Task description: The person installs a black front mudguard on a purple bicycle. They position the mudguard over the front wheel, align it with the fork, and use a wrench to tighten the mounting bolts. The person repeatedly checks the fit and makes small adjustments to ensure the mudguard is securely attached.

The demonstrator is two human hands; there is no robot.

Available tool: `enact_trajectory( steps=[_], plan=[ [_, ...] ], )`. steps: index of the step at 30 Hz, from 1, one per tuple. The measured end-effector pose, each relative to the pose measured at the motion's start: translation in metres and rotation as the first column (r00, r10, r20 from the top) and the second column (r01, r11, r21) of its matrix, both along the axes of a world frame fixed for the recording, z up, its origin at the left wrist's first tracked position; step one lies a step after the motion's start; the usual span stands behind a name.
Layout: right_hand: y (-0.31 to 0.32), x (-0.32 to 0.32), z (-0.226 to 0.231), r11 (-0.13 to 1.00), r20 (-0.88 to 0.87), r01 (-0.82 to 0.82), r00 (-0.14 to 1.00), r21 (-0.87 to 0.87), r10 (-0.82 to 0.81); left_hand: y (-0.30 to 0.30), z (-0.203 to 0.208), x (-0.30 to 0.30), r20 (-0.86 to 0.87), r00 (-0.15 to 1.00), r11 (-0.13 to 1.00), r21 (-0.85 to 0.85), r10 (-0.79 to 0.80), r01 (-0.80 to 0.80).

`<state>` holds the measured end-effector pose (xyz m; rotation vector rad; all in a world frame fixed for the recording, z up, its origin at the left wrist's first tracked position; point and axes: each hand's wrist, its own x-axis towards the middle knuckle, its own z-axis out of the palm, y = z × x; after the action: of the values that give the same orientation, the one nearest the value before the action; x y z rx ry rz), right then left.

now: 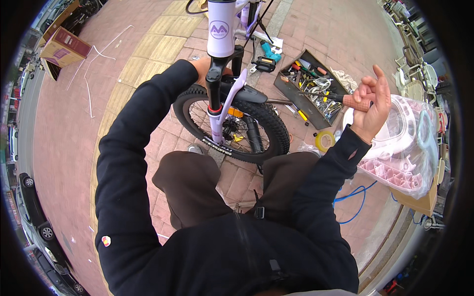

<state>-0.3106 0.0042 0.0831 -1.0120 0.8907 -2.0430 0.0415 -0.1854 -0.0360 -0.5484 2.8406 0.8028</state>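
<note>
A lilac and white bicycle stands before me, its head tube (220, 37) at the top and its front wheel (266, 129) turned sideways. My left hand (202, 68) reaches behind the fork crown (215, 74), near the black mudguard (249, 93). The fork hides most of its fingers, so its grip does not show. Off to the right, my right hand (373, 106) is raised and holds a screwdriver by its brownish handle (356, 102). The index finger is stretched out. The screwdriver's shaft points left over the open metal toolbox (284, 86).
Loose tools and hardware fill the toolbox. Behind it lies a teal power tool (270, 51). A yellow tape roll (324, 141), plastic-wrapped pink and white parts (395, 170) and a blue hose (363, 202) are at right. A cardboard box (64, 48) stands far left; parked cars (37, 207) line the road.
</note>
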Motion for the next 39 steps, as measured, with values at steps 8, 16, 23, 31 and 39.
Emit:
enact_trajectory(
  steps=[8,16,23,31,39],
  plan=[
    [-0.028,-0.004,-0.109,0.972,0.747,-0.224,0.633,-0.076,0.205,0.020,0.020,0.001,-0.037,0.999,0.966,-0.260,-0.004,-0.006],
    [-0.031,0.017,-0.114,0.980,0.691,-0.194,0.702,-0.050,0.174,0.011,0.010,0.001,-0.092,0.995,0.998,-0.068,-0.024,0.018],
    [-0.040,0.023,-0.118,0.985,0.712,-0.168,0.687,-0.040,0.146,0.019,0.018,-0.002,-0.076,0.996,0.999,0.032,0.044,-0.041],
    [-0.032,0.010,-0.110,0.984,0.693,-0.174,0.705,-0.038,0.152,0.027,0.023,-0.005,-0.072,0.996,0.998,0.029,0.062,-0.060],
    [-0.034,0.014,-0.113,0.979,0.702,-0.198,0.692,-0.040,0.169,0.029,0.027,-0.005,-0.064,0.995,0.997,0.005,0.076,-0.076]
  ],
)
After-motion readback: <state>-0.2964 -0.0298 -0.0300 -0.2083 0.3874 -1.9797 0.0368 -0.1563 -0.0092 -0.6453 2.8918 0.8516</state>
